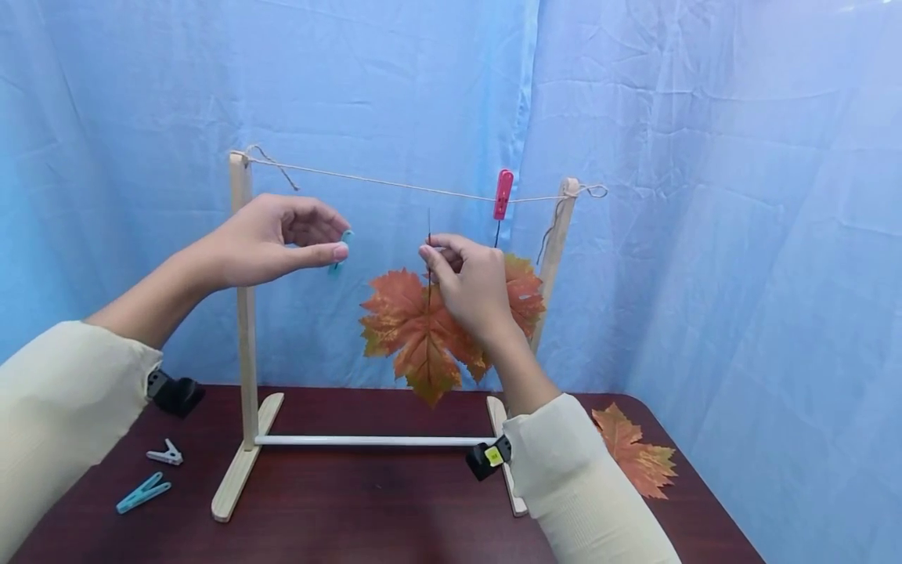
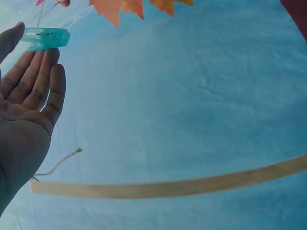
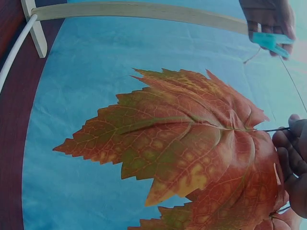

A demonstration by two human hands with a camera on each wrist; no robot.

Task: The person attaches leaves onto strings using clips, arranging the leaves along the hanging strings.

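An orange-green artificial maple leaf (image 1: 428, 329) hangs by its stem from my right hand (image 1: 475, 286), pinched between thumb and fingers just below the string (image 1: 380, 182). My left hand (image 1: 271, 239) holds a turquoise clothespin (image 2: 47, 38) between thumb and fingertips, left of the leaf and under the string. In the right wrist view the same clothespin (image 3: 272, 42) shows with its handles apart. A red clothespin (image 1: 503, 194) grips the string near its right end, with a second leaf (image 1: 524, 294) hanging from it, partly hidden behind my right hand.
Two wooden posts, left (image 1: 245, 337) and right (image 1: 558, 243), carry the string; a white rod (image 1: 373, 441) joins their feet. On the dark red table (image 1: 352, 509) lie a white clothespin (image 1: 165, 453), a blue clothespin (image 1: 144, 493) and another leaf (image 1: 634, 452). A blue curtain (image 1: 395, 94) hangs behind.
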